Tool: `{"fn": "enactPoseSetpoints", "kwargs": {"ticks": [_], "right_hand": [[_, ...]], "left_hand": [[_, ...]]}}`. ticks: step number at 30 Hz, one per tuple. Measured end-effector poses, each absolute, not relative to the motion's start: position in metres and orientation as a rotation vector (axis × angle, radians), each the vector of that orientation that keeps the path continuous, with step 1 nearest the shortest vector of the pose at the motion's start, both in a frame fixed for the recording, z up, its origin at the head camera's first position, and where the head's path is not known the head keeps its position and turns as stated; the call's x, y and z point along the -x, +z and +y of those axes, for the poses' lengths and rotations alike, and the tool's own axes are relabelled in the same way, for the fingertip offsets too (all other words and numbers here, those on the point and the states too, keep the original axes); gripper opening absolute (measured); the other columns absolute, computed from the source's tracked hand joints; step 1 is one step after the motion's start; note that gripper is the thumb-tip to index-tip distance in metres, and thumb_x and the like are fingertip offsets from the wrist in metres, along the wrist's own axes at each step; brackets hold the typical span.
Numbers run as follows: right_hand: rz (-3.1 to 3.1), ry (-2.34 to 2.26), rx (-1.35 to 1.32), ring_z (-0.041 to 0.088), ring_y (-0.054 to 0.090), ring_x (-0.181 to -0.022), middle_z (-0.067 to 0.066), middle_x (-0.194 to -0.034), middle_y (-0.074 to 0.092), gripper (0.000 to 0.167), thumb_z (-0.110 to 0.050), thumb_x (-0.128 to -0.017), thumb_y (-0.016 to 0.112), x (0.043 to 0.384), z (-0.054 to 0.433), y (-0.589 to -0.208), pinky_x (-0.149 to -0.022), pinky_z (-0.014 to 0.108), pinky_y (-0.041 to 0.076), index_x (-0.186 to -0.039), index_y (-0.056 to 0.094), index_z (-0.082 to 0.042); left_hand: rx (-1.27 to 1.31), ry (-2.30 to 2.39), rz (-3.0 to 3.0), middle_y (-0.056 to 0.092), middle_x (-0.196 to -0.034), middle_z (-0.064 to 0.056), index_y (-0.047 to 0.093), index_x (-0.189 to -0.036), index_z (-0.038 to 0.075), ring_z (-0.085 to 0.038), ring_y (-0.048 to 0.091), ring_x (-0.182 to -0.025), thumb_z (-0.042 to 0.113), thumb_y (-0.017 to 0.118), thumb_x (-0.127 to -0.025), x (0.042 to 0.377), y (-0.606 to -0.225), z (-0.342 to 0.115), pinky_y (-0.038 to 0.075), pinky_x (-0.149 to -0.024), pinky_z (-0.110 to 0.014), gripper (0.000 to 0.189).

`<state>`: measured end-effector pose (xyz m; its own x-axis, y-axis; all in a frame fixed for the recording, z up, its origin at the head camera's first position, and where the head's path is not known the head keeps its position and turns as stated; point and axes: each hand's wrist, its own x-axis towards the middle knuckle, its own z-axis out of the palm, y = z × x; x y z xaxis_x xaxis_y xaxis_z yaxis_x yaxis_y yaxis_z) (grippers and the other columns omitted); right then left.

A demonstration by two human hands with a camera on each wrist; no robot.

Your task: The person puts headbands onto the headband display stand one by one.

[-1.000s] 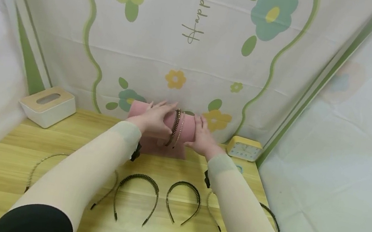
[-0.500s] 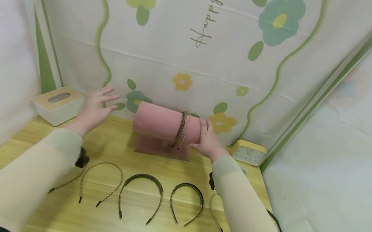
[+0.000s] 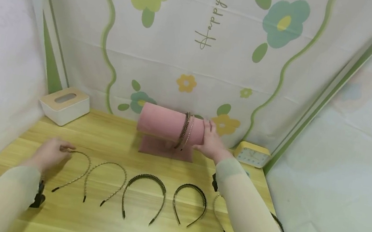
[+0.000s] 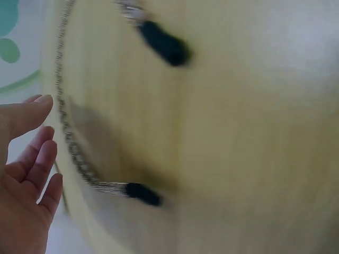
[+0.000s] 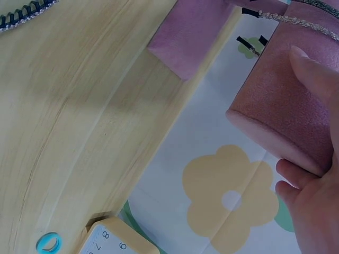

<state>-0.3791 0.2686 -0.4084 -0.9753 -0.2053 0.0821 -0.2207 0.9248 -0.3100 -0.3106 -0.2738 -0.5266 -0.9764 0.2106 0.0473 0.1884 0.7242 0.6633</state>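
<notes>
My left hand (image 3: 49, 156) is at the leftmost headband (image 3: 89, 163), a thin braided-looking one lying on the table. In the left wrist view, thumb and fingers are loosely spread beside that band, whose dark tips (image 4: 143, 193) point away; firm contact cannot be told. My right hand (image 3: 213, 142) grips the right end of a pink padded cylinder stand (image 3: 163, 122), thumb on its near side. Around the cylinder hang a dark toothed headband (image 3: 184, 129) and a thin pale one (image 3: 189, 131), side by side.
Along the table (image 3: 90, 226) lie another thin headband (image 3: 110, 163), two dark toothed headbands (image 3: 147, 176) and, partly behind my right arm, further bands. A tissue box (image 3: 66, 108) stands back left. A yellow clock (image 3: 252, 155) and a small blue ring (image 5: 48, 243) are back right.
My left hand has left the pink stand, swung left and come down to the leftmost headband. The right hand keeps its grip on the stand's end. The head view has shifted slightly.
</notes>
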Motion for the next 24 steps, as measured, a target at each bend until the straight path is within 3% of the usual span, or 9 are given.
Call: {"fn": "enactPoseSetpoints", "kwargs": {"ticks": [8,16,24], "right_hand": [[-3.034,0.518,-0.329,0.047,0.039,-0.131,0.016,-0.162,-0.003,0.119,-0.034,-0.080,0.084,0.379,0.269,-0.408,-0.106,0.055,0.037,-0.160,-0.004,-0.022],[-3.028,0.531,-0.353,0.046,0.041,-0.130,0.016,-0.162,-0.001,0.119,-0.033,-0.080,0.084,0.379,0.268,-0.408,-0.105,0.054,0.038,-0.160,-0.003,-0.022],[-3.024,0.534,-0.344,0.046,0.041,-0.130,0.017,-0.162,-0.001,0.120,-0.034,-0.079,0.085,0.378,0.270,-0.407,-0.104,0.056,0.038,-0.160,-0.003,-0.022]], "left_hand": [[-0.277,1.091,2.930,0.059,-0.111,-0.030,0.065,-0.117,-0.007,-0.048,0.056,-0.101,0.012,0.068,-0.092,0.311,-0.539,-0.277,0.045,-0.082,-0.063,0.032],[-0.345,1.013,3.005,0.063,-0.091,-0.015,0.067,-0.090,0.002,-0.038,0.059,-0.087,0.005,0.070,-0.088,0.312,-0.540,-0.281,0.047,-0.073,-0.056,0.005],[-0.360,0.980,2.982,0.063,-0.088,-0.014,0.063,-0.091,-0.001,-0.036,0.060,-0.083,0.001,0.065,-0.090,0.318,-0.541,-0.287,0.049,-0.071,-0.053,0.003]]}}
